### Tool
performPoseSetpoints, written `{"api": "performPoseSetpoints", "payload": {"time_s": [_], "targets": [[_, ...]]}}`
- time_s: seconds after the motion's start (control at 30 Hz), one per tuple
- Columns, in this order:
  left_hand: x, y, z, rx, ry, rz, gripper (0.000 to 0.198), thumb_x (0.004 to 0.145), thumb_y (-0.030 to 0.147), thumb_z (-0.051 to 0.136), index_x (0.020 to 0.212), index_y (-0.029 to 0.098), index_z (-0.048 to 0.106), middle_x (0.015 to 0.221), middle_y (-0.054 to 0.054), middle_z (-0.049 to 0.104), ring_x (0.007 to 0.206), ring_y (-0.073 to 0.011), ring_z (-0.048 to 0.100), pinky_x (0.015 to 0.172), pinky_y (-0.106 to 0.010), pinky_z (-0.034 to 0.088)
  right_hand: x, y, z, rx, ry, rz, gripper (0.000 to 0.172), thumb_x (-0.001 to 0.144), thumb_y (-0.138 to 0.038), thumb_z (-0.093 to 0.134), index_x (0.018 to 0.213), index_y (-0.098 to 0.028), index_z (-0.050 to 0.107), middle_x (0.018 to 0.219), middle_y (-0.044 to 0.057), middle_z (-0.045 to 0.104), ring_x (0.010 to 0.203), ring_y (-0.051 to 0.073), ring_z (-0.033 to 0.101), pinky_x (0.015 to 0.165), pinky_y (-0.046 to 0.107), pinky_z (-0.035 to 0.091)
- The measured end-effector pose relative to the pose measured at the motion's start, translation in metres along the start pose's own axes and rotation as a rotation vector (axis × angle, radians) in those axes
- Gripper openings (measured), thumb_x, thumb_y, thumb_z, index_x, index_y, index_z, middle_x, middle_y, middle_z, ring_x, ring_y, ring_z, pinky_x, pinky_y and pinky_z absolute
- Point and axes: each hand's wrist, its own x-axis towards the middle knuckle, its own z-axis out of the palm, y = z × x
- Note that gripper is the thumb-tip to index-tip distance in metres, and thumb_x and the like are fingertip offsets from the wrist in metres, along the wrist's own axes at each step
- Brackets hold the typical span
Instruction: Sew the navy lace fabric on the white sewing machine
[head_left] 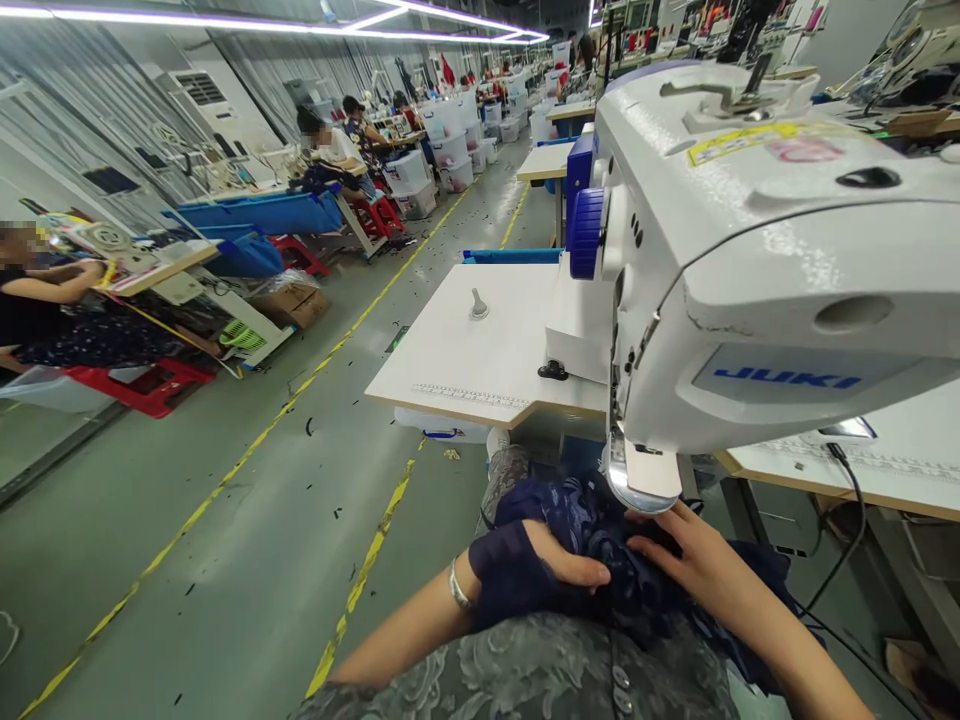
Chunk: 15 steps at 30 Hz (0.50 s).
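Dark navy patterned fabric (600,530) lies bunched over the lap, below the head of a white JUKI sewing machine (795,300). My left hand (559,560) is closed on the fabric from the left, thumb on top and the other fingers hidden under the folds. A flap of sheer navy cloth (506,570) drapes across the back of that hand, next to a silver bracelet (457,585). From the right, my right hand (686,550) grips the same fabric just under the machine's rounded metal arm end (641,490), its fingertips partly hidden.
A white table top (480,310) with a printed ruler edge extends left of the machine, bearing a small grey knob-like object (478,305). On the right hangs a black cable (851,500). Yellow floor lines (375,540) mark the aisle; co-workers sit at machines beyond, near stacked plastic bins (450,150).
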Motion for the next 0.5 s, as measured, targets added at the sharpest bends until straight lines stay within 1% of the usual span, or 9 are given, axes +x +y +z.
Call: {"api": "performPoseSetpoints", "payload": {"time_s": [0.1, 0.17, 0.2, 0.23, 0.3, 0.37, 0.4, 0.43, 0.5], "targets": [[0.004, -0.007, 0.002, -0.048, 0.096, -0.068, 0.043, 0.062, 0.059, 0.078, 0.064, 0.016, 0.071, 0.067, -0.004, 0.069, 0.067, -0.019, 0.064, 0.074, -0.033, 0.056, -0.009, -0.005, -0.004, -0.16, 0.118, -0.031, 0.023, 0.093, -0.037, 0.052, 0.111, -0.027, 0.062, 0.112, 0.009, 0.066, 0.102, 0.027, 0.065, 0.082, 0.036, 0.055], [0.001, -0.006, 0.003, -0.08, 0.13, -0.074, 0.039, 0.062, 0.052, 0.081, 0.064, 0.014, 0.071, 0.067, -0.005, 0.069, 0.073, -0.021, 0.066, 0.078, -0.034, 0.056, -0.013, -0.01, -0.009, -0.256, 0.127, -0.039, 0.02, 0.093, -0.04, 0.052, 0.102, -0.026, 0.062, 0.102, 0.008, 0.068, 0.092, 0.026, 0.067, 0.075, 0.035, 0.056], [-0.001, -0.005, 0.002, -0.134, 0.132, -0.067, 0.036, 0.063, 0.048, 0.081, 0.07, 0.014, 0.073, 0.072, -0.006, 0.071, 0.08, -0.0226, 0.067, 0.082, -0.034, 0.055, -0.014, -0.013, -0.013, -0.295, 0.118, -0.054, 0.019, 0.093, -0.041, 0.052, 0.1, -0.026, 0.063, 0.099, 0.008, 0.069, 0.09, 0.026, 0.067, 0.072, 0.034, 0.056], [-0.004, -0.004, 0.001, -0.201, 0.13, -0.071, 0.034, 0.064, 0.044, 0.082, 0.078, 0.014, 0.075, 0.079, -0.006, 0.072, 0.088, -0.0239, 0.068, 0.085, -0.034, 0.055, -0.014, -0.016, -0.017, -0.327, 0.112, -0.081, 0.019, 0.093, -0.04, 0.052, 0.1, -0.027, 0.064, 0.099, 0.007, 0.07, 0.092, 0.026, 0.067, 0.072, 0.034, 0.056], [-0.009, -0.004, -0.001, -0.313, 0.132, -0.111, 0.033, 0.067, 0.039, 0.082, 0.09, 0.015, 0.077, 0.091, -0.007, 0.074, 0.096, -0.0232, 0.067, 0.088, -0.032, 0.053, -0.013, -0.022, -0.024, -0.363, 0.12, -0.156, 0.018, 0.094, -0.036, 0.051, 0.102, -0.029, 0.066, 0.103, 0.006, 0.072, 0.1, 0.026, 0.065, 0.077, 0.033, 0.055], [-0.011, -0.007, -0.004, -0.36, 0.106, -0.144, 0.028, 0.069, 0.037, 0.08, 0.086, 0.015, 0.077, 0.09, -0.006, 0.073, 0.088, -0.0186, 0.066, 0.086, -0.028, 0.052, -0.013, -0.028, -0.028, -0.35, 0.14, -0.237, 0.019, 0.094, -0.031, 0.052, 0.104, -0.031, 0.068, 0.106, 0.004, 0.073, 0.103, 0.025, 0.066, 0.083, 0.033, 0.054], [-0.011, -0.008, -0.005, -0.377, 0.077, -0.129, 0.025, 0.07, 0.036, 0.079, 0.082, 0.014, 0.077, 0.087, -0.006, 0.072, 0.083, -0.0165, 0.065, 0.084, -0.026, 0.052, -0.014, -0.031, -0.03, -0.325, 0.146, -0.259, 0.019, 0.093, -0.031, 0.053, 0.104, -0.031, 0.068, 0.105, 0.003, 0.073, 0.1, 0.024, 0.067, 0.083, 0.032, 0.054], [-0.011, -0.009, -0.006, -0.403, 0.037, -0.105, 0.023, 0.07, 0.034, 0.079, 0.081, 0.014, 0.077, 0.086, -0.005, 0.071, 0.081, -0.0151, 0.064, 0.083, -0.025, 0.051, -0.015, -0.034, -0.03, -0.287, 0.136, -0.255, 0.018, 0.093, -0.031, 0.054, 0.103, -0.031, 0.068, 0.102, 0.002, 0.074, 0.094, 0.023, 0.068, 0.08, 0.03, 0.054], [-0.011, -0.009, -0.007, -0.466, -0.023, -0.062, 0.02, 0.07, 0.032, 0.079, 0.078, 0.014, 0.075, 0.081, -0.004, 0.068, 0.075, -0.0135, 0.061, 0.078, -0.024, 0.051, -0.017, -0.042, -0.031, -0.188, 0.058, -0.17, 0.015, 0.093, -0.033, 0.053, 0.1, -0.03, 0.066, 0.092, 0.001, 0.072, 0.079, 0.02, 0.068, 0.069, 0.026, 0.054]]}}
